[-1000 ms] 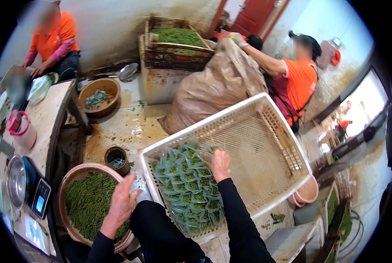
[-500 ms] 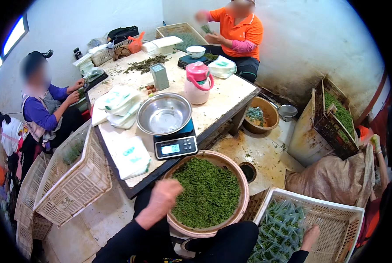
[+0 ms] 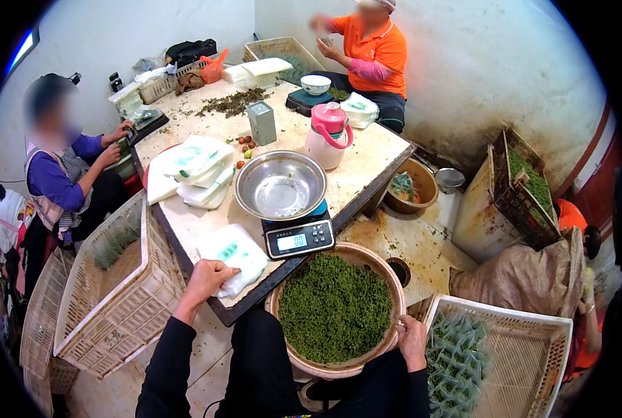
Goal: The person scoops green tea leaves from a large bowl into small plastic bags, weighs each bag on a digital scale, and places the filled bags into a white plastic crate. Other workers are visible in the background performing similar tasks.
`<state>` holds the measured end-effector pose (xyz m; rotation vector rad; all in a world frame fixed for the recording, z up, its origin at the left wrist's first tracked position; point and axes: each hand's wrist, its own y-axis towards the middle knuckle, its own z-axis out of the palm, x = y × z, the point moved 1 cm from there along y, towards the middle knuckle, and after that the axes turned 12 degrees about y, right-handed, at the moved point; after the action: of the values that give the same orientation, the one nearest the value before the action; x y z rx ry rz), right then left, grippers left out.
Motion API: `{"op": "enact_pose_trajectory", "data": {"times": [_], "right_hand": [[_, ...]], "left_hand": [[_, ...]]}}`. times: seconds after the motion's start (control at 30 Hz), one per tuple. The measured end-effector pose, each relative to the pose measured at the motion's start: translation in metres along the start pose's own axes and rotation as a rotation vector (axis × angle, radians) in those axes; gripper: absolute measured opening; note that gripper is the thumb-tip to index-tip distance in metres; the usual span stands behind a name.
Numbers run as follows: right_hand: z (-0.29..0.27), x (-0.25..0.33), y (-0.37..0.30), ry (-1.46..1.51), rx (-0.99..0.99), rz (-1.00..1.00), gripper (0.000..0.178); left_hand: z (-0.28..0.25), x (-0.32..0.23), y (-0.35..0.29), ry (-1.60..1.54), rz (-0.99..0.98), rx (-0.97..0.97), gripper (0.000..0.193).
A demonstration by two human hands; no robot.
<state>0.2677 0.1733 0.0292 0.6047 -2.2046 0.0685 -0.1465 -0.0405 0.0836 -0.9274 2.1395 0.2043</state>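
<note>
My left hand pinches the near corner of a pile of white plastic bags with green print on the table's front corner. Below the table edge stands a round basin filled with small green sprigs. My right hand has its fingers bent together at the basin's right rim; their far side is hidden. Beside the left hand's bags, a digital scale carries a steel bowl with only a few bits in it. To my right, a white crate holds several filled clear bags.
More bag stacks, a metal block, small fruits and a pink jug occupy the table. Crates stand at left, a brown sack at right. Two people work across the table; another is at far right.
My left hand has gone from over the sprigs to the bag pile. My right hand has left the crate and moved left to the basin's rim. The view has shifted slightly.
</note>
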Motion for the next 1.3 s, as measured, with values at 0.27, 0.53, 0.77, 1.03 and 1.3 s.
{"op": "enact_pose_trajectory", "data": {"times": [0.27, 0.53, 0.77, 1.03, 1.3], "right_hand": [[0.072, 0.062, 0.002, 0.359, 0.125, -0.147, 0.028], [0.099, 0.186, -0.012, 1.101, 0.324, 0.097, 0.040], [0.088, 0.168, -0.018, 1.349, 0.275, 0.054, 0.035], [0.074, 0.141, -0.019, 1.243, 0.259, 0.178, 0.027], [0.090, 0.139, -0.016, 0.692, -0.163, -0.089, 0.019]], "left_hand": [[0.004, -0.030, -0.017, 0.473, 0.476, -0.242, 0.020], [0.058, -0.116, -0.079, 0.217, 0.645, -0.100, 0.013], [0.084, -0.114, -0.083, 0.116, 0.593, -0.067, 0.008], [0.086, -0.131, -0.090, 0.024, 0.466, 0.040, 0.007], [0.117, -0.126, -0.104, 0.458, 1.000, -0.444, 0.012]]}}
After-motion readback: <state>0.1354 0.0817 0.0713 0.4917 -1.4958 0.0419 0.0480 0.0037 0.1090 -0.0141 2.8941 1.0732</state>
